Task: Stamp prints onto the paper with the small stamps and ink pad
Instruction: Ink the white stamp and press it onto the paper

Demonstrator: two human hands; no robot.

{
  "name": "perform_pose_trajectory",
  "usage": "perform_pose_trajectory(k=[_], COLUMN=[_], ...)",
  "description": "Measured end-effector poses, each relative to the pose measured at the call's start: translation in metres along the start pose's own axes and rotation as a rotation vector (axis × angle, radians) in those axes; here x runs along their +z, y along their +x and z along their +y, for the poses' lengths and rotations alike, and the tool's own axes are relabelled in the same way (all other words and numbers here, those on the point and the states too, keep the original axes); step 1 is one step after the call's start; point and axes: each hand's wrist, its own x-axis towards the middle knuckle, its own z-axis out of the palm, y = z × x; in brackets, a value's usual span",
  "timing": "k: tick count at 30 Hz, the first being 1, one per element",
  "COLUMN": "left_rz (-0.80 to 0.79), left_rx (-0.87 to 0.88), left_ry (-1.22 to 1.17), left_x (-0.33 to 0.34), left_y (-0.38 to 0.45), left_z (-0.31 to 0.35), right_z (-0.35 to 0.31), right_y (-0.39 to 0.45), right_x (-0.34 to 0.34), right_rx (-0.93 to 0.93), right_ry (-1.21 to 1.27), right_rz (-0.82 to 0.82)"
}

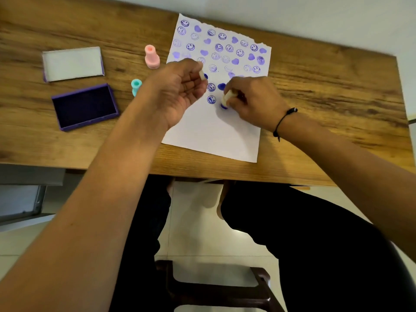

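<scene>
A white sheet of paper (pixel 211 129) lies on the wooden table, its upper half covered with purple smiley and heart prints. My right hand (pixel 252 102) presses a small cream stamp (pixel 227 99) with an inked purple face onto the paper, just below the lowest prints. My left hand (pixel 177 91) hovers over the paper's left edge, pinching a small white stamp (pixel 202 75) between thumb and fingers. The open purple ink pad (pixel 84 106) sits to the left.
The ink pad's white lid (pixel 73 63) lies behind the pad. A pink stamp (pixel 152 56) stands beside the paper's left edge and a teal stamp (pixel 135 86) is partly hidden by my left hand. The table's front edge (pixel 202 174) runs above my knees.
</scene>
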Motion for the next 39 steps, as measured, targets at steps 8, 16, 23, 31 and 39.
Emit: perform_pose_trajectory(k=[8,16,23,31,39], left_rz=[-0.039,-0.253,-0.273,-0.246,-0.156], left_rx=[-0.004,-0.006,0.004,0.037,0.105], left_ry=[-0.011,0.048,0.046,0.109,0.118], left_x=[-0.002,-0.002,-0.004,-0.012,-0.036], left_y=[-0.007,-0.015,-0.016,-0.015,-0.018], left_z=[0.005,0.002,0.004,0.004,0.021], right_z=[-0.016,-0.043,-0.047,-0.054,-0.078], right_y=[-0.005,-0.010,-0.007,-0.005,0.020], right_x=[-0.055,-0.048,-0.038,-0.032,-0.029], right_rx=[0.193,0.212,0.230,0.214,0.145], right_ry=[0.555,0.911,0.909,0.865,0.828], right_rz=[0.267,0.213,0.217,0.186,0.114])
